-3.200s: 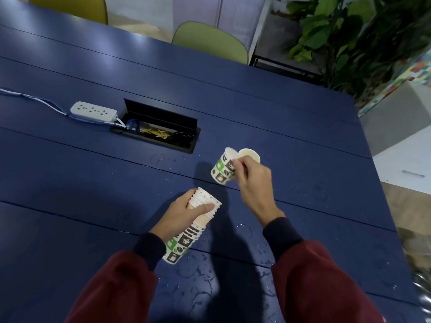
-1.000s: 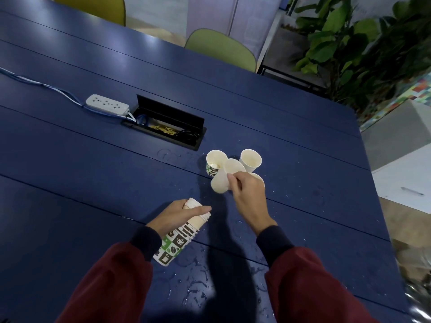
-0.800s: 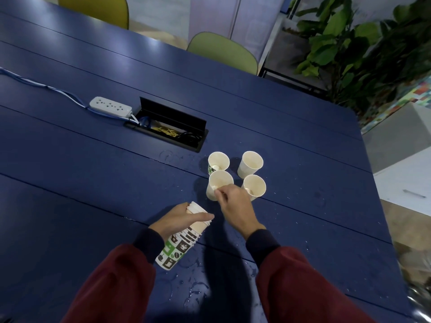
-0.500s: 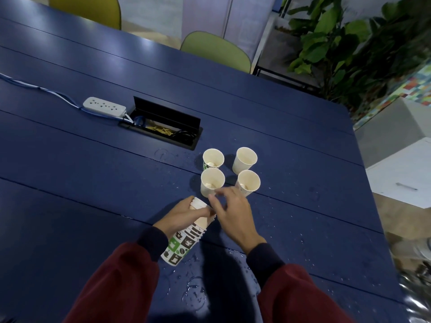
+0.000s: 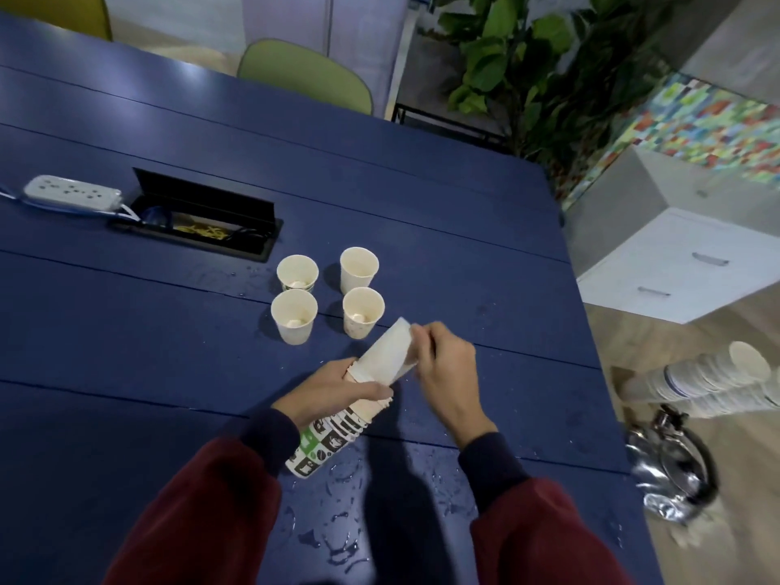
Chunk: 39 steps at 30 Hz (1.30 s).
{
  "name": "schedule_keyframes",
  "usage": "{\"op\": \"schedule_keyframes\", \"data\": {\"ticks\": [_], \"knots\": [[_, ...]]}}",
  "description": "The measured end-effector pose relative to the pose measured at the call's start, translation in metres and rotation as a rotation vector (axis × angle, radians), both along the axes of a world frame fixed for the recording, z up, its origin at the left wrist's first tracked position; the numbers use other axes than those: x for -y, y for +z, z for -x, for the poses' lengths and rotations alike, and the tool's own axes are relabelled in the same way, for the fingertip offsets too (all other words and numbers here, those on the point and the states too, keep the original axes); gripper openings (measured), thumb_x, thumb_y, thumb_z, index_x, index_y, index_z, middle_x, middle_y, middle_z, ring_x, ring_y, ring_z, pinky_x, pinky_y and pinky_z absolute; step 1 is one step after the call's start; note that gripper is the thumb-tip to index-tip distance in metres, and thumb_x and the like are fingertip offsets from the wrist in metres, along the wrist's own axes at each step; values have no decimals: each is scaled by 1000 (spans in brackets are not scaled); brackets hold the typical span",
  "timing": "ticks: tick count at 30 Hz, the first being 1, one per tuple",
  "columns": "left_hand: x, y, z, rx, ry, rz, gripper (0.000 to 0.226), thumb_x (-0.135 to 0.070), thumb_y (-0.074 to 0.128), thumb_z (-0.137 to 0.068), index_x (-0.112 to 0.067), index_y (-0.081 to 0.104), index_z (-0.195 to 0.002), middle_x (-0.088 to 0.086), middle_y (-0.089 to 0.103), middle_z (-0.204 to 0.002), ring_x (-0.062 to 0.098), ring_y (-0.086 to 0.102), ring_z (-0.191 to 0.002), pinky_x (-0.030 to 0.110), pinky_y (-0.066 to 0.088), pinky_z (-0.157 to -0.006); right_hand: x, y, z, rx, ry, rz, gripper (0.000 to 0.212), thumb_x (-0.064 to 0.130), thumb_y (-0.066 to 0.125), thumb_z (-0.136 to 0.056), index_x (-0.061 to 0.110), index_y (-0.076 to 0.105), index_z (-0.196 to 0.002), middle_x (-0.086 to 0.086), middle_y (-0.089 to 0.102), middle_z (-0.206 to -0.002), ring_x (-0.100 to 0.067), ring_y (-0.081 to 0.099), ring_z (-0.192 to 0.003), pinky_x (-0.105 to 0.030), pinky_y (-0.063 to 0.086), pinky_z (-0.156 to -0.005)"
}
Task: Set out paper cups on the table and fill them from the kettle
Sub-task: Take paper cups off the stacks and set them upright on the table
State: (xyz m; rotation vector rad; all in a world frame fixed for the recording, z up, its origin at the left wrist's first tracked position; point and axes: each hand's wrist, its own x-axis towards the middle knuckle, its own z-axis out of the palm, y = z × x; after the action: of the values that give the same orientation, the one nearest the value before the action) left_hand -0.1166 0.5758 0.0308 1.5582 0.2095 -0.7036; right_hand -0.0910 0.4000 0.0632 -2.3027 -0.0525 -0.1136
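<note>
1. Your left hand has its fingers curled round the tilted stack of nested printed paper cups, base end towards you and low over the table.
2. Your right hand pinches the rim of the top white paper cup between thumb and fingers. That cup is partly out of the stack.
3. Four upright white paper cups stand in a tight square just beyond: far-left cup, far-right cup, near-left cup and near-right cup.
4. Watch the pull. Nested cups cling, so two may come away together, or a slack left grip could let the whole stack slide out.
5. The near-right cup sits just beside your right hand, so a wide swing could tip it into its neighbours.
6. The dark blue plank table is wet, with water droplets close to you. A paper base set down there may skid or soak.
7. I see no certain kettle. A shiny metal object lies blurred on the wooden floor to your right, near a spare sleeve of cups.
8. Pouring hazard: the open black cable box and white power strip are at far left, and a spill could run that way.
9. Around the table are a green chair, a leafy plant and a white drawer cabinet.
</note>
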Motion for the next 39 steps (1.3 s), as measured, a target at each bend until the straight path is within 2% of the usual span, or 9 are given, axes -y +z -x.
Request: {"op": "schedule_keyframes", "data": {"ticks": [4,8,12,18,21,25,27,32,39], "knots": [[11,-4,-3,-113,77,123,44,-52,78,-80,-13,69,-98,5,71,-83,16,67,-73,29,51,-70,38,17,-38,185,-104,-9,32,22,54,-104,9,55,-74,-3,59,-62,-21,52,-57,-25,37,-54],[16,-16,-8,-296,257,358,56,-59,71,-83,-10,68,-108,11,67,-88,21,65,-74,32,55,-70,41,2,-81,87,-11,98,29,16,52,-102,8,57,-75,-4,58,-70,-23,48,-65,-26,31,-59],[15,-21,-21,-420,428,580,58,-62,68,-82,-7,66,-98,13,63,-79,26,62,-70,52,51,-96,29,-22,-110,-124,130,200,27,9,48,-101,1,69,-118,-20,70,-114,-36,63,-103,-34,46,-87],[13,-24,-25,-453,414,565,49,-49,71,-85,-5,62,-104,14,61,-81,27,61,-75,61,45,-103,19,-48,-127,-326,205,241,39,5,45,-100,4,59,-136,-26,60,-133,-42,56,-121,-40,46,-101],[13,-22,-25,-451,443,453,49,-47,72,-86,-4,61,-107,18,62,-87,29,63,-76,60,50,-99,21,-51,-124,-254,188,179,44,7,51,-99,4,52,-143,-22,59,-137,-39,58,-120,-40,45,-104],[16,-21,-26,-466,380,334,54,-54,63,-91,-3,60,-106,17,66,-79,30,65,-73,52,56,-93,24,-44,-91,-60,114,59,31,24,65,-96,11,65,-124,-3,65,-118,-14,62,-87,-25,42,-83],[20,-21,-29,-474,337,334,63,-59,59,-90,1,62,-108,19,66,-81,31,66,-71,44,59,-79,22,-39,-64,-193,201,-82,23,34,65,-97,16,73,-109,8,71,-104,-1,61,-77,-25,46,-75],[34,-22,-28,-441,261,454,60,-58,55,-93,-1,71,-100,21,66,-90,32,63,-79,43,56,-79,24,-50,-20,-407,256,-241,17,22,59,-101,12,70,-92,2,71,-79,-5,59,-62,-29,53,-61],[45,-15,-14,-237,210,318,42,-21,72,-86,-1,61,-121,21,70,-100,28,68,-80,36,58,-72,44,-40,-26,-527,220,-437,17,13,57,-102,7,67,-89,-4,63,-71,-9,57,-60,-22,48,-57]]}}
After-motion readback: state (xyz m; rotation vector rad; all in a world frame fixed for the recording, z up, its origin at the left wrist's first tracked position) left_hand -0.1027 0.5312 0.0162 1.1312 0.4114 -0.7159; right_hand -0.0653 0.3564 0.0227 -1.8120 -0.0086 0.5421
